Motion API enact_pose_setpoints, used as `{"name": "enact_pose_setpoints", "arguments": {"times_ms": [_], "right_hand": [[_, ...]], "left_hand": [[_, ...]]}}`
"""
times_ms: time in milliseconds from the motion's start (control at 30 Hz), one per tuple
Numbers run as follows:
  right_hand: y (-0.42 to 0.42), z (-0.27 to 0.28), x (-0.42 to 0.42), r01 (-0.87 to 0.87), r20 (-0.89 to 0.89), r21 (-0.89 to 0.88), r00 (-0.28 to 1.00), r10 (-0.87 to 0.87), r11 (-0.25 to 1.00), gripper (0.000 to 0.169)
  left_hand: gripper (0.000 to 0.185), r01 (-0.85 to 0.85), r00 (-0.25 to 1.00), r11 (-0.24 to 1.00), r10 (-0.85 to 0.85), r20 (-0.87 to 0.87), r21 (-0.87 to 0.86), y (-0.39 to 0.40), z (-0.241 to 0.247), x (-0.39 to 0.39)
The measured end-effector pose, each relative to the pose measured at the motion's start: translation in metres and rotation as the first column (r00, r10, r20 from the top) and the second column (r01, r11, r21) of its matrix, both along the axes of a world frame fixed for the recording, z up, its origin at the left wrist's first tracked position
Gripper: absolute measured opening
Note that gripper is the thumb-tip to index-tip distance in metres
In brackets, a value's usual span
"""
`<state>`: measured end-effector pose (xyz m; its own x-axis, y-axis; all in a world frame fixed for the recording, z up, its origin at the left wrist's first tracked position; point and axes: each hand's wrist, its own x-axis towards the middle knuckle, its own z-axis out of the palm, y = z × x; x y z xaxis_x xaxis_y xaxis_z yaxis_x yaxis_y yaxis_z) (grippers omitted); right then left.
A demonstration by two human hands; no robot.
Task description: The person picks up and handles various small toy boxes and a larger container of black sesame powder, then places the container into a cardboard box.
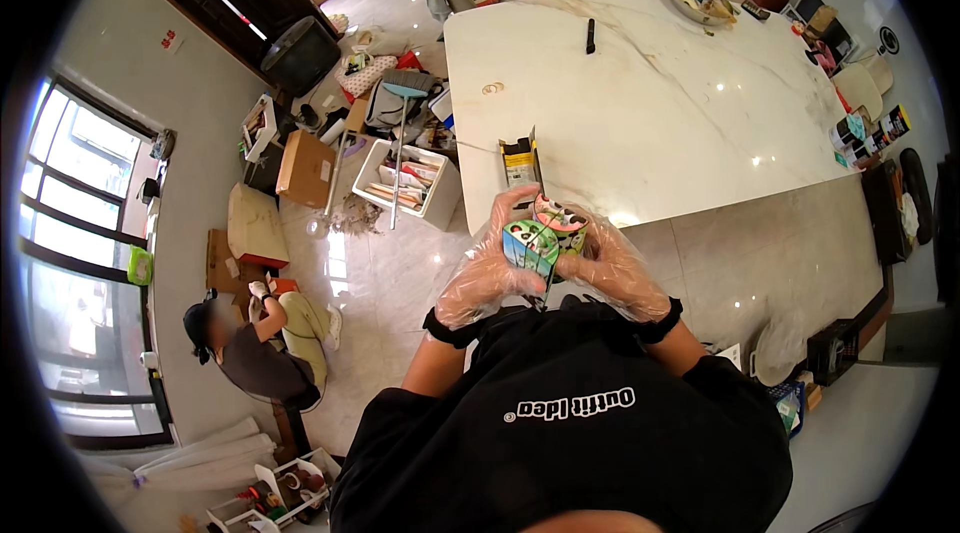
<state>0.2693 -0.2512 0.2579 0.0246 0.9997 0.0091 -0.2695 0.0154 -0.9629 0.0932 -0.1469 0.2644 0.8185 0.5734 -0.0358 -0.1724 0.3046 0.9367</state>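
Note:
Both hands wear clear plastic gloves and meet in front of my chest, near the table's front left corner. Between them is a puzzle-like toy (531,244) with colourful panda pictures, its parts set at different angles. My left hand (480,278) grips its left side, with the thumb low and the fingers behind. On the other side, my right hand (615,263) holds the part with a pink curved face, its thumb near the toy's middle. Just beyond the toy, an opened black-and-yellow package (519,161) stands at the edge of the white marble-patterned table (660,120).
A black object (590,36) and a bowl of vegetables (697,4) are on the table. To the left are a white bin (420,188), a broom (405,86) and cardboard boxes (306,169). A person (270,353) crouches on the floor at lower left.

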Motion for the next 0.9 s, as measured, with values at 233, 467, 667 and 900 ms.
{"name": "enact_pose_setpoints", "arguments": {"times_ms": [233, 467, 667, 900], "right_hand": [[0.001, -0.006, -0.009, 0.182, 0.142, -0.051, 0.975, -0.174, 0.982, 0.061], [0.001, 0.000, -0.011, 0.247, 0.409, 0.125, 0.870, -0.276, 0.961, 0.068], [-0.002, 0.009, -0.004, 0.227, 0.552, 0.130, 0.792, -0.260, 0.965, 0.070], [-0.007, 0.008, 0.012, 0.108, 0.565, 0.060, 0.816, -0.123, 0.992, 0.080]], "left_hand": [[0.097, -0.213, 0.935, 0.783, 0.336, -0.110, 0.585, 0.007, -0.021, 0.001], [0.068, -0.194, 0.955, 0.927, 0.253, -0.156, 0.321, -0.017, 0.006, 0.008], [0.061, -0.147, 0.975, 0.971, 0.175, -0.139, 0.189, -0.012, 0.003, 0.004], [0.079, -0.042, 0.971, 0.964, 0.100, -0.216, 0.261, -0.004, 0.008, 0.002]]}}
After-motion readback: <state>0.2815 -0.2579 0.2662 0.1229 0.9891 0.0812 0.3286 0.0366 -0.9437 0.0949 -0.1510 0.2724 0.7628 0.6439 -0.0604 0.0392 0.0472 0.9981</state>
